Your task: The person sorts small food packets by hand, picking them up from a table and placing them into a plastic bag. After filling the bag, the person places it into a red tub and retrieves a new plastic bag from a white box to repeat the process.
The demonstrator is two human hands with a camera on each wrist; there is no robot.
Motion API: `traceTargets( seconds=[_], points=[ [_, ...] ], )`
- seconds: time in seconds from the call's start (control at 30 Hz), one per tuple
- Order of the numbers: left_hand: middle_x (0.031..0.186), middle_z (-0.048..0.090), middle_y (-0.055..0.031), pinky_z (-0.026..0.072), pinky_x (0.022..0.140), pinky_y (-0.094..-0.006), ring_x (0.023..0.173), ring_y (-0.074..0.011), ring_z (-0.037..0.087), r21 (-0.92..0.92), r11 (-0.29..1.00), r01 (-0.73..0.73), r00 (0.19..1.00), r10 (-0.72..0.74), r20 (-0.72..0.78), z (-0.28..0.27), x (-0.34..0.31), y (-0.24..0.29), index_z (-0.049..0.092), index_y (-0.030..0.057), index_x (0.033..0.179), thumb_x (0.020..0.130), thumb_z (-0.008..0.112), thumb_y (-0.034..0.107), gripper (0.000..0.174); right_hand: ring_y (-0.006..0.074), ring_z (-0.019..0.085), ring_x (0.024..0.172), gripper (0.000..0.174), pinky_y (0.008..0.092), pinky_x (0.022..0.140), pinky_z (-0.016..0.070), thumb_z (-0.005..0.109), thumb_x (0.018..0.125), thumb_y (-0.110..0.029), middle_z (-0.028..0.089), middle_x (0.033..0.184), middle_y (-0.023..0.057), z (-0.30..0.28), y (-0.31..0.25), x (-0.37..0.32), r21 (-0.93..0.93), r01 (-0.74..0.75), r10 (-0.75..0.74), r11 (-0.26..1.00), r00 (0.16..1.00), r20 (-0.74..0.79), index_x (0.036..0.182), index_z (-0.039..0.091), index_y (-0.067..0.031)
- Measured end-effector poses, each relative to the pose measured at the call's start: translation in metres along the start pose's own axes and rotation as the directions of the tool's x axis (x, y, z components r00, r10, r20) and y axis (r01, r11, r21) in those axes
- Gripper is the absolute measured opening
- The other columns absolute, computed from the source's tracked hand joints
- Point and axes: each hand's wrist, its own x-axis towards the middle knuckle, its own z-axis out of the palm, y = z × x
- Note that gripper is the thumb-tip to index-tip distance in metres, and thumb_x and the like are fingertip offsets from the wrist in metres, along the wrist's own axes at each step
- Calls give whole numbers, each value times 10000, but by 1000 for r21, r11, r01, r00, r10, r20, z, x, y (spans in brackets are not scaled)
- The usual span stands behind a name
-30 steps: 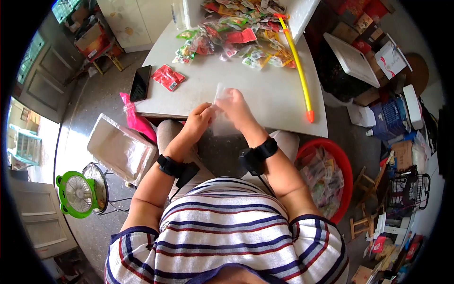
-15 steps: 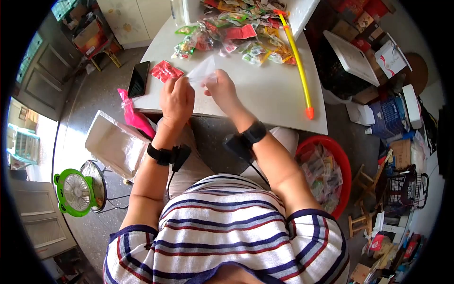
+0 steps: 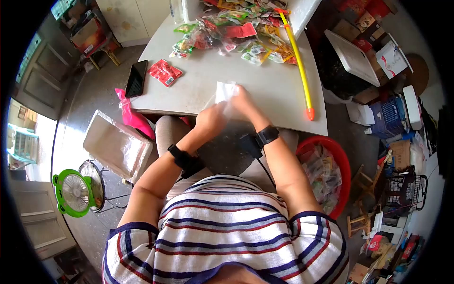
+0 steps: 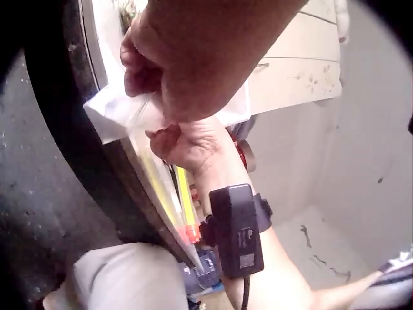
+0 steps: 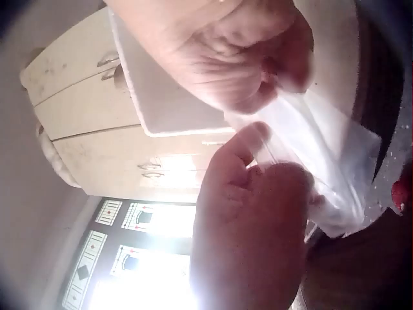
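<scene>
A translucent plastic bag is stretched between both hands over the table's front edge. My left hand grips its near part with curled fingers. On the other side, my right hand pinches the bag, its fingers bent inward. The right wrist view shows the bag thin and wrinkled, running out from between the two hands. Seen from the left wrist, the left hand covers part of the film, and the right hand is just beneath it.
Many small snack packets are heaped at the table's back, beside a long yellow tube. A red packet and a phone lie at left. A red tub of packets stands on the right; a foam box sits on the left.
Both hands swung left toward the red packet with the bag, then came back right and nearer the body. Both still hold the bag, which now shows whiter and more bunched.
</scene>
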Motion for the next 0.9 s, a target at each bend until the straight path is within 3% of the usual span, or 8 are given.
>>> traceTargets(
  seconds=[0.07, 0.23, 0.3, 0.43, 0.53, 0.63, 0.73, 0.9],
  points=[
    [749, 538, -198, 428, 596, -330, 660, -271, 547, -264, 954, 143, 989, -150, -4, -3, 14, 4, 492, 34, 965, 728, 411, 82, 256, 105, 497, 712, 273, 227, 620, 407, 524, 698, -144, 517, 741, 41, -17, -14, -2, 459, -129, 18, 879, 971, 239, 904, 463, 23],
    [603, 459, -15, 352, 477, -209, 522, -80, 419, -886, 425, 188, 897, -441, -22, -19, 43, -29, 497, 1, 900, 740, 435, 54, 180, 202, 511, 863, 441, 289, 744, 402, 536, 764, -297, 535, 919, 146, -12, -36, -3, 336, 82, -98, 938, 995, 33, 1015, 435, 52],
    [614, 462, -12, 351, 475, -215, 524, -92, 425, -888, 443, 127, 881, -462, -104, -35, 45, -45, 495, -4, 893, 738, 438, 59, 177, 239, 504, 922, 469, 304, 780, 390, 534, 763, -308, 521, 991, 185, 8, -17, 9, 157, 190, -198, 969, 980, 36, 1040, 428, 55],
    [626, 479, -55, 386, 497, -287, 547, -166, 472, -318, 946, -69, 872, -97, -479, -51, 45, -53, 507, 40, 888, 712, 477, 82, 183, 279, 500, 925, 390, 332, 772, 397, 510, 757, -267, 517, 992, 191, 45, -33, 6, -67, 348, -344, 935, 936, 73, 990, 463, 43],
    [654, 493, -81, 411, 544, -359, 619, -260, 512, 349, 898, -268, 842, 394, -368, -72, 24, -6, 521, 84, 813, 639, 534, 141, 184, 265, 517, 840, 302, 350, 715, 404, 482, 746, -230, 539, 889, 173, 49, -62, -7, -70, 388, -360, 919, 899, 250, 902, 487, 28],
    [655, 502, -70, 423, 572, -352, 649, -255, 529, 441, 880, -174, 950, 268, -160, -64, 21, 2, 495, 89, 764, 649, 506, 139, 126, 236, 548, 676, 210, 341, 593, 427, 460, 747, -189, 555, 754, 147, 52, -43, -7, -194, 689, -628, 698, 719, 297, 832, 508, -3],
    [710, 526, -101, 429, 588, -386, 672, -284, 542, 314, 932, -182, 980, 199, -25, -43, 24, -6, 502, 82, 812, 693, 477, 131, 132, 191, 525, 545, 174, 304, 512, 424, 454, 738, -186, 551, 652, 90, 22, -38, -5, -320, 240, 39, 916, 742, 669, 779, 532, -36],
    [786, 556, -101, 443, 601, -384, 721, -289, 553, 432, 899, -71, 976, -27, 217, -14, 33, -14, 506, 84, 832, 727, 438, 159, 145, 129, 514, 524, 119, 265, 452, 412, 490, 722, -152, 536, 619, 44, -58, -17, 2, -188, -35, 125, 982, 860, 494, 712, 526, -39]
  ],
)
